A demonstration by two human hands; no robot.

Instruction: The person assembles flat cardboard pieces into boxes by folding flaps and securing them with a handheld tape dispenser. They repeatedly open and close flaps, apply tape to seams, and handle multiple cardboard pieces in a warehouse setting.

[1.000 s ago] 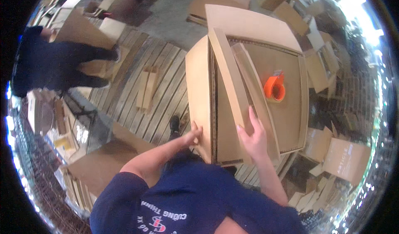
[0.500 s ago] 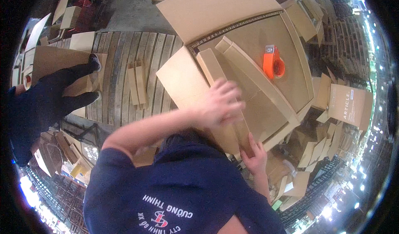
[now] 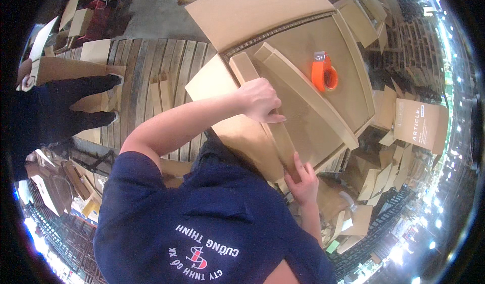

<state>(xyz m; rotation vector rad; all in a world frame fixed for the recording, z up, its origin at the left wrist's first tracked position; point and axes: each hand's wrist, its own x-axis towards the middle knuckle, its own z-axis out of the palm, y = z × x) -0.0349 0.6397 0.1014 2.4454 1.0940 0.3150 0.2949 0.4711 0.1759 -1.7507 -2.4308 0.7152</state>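
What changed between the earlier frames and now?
The left hand came off the side of the box and grips a long cardboard strip, now nearer the box's left edge. The right hand still holds that strip; the orange tape dispenser stays on the box.

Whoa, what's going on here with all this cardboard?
Someone has both hands on a long cardboard strip at an open cardboard box. The left hand curls over its middle, and the right hand holds its near end. A second cardboard strip lies to the right, then an orange tape dispenser that nobody is touching. Another person stands off to the left.
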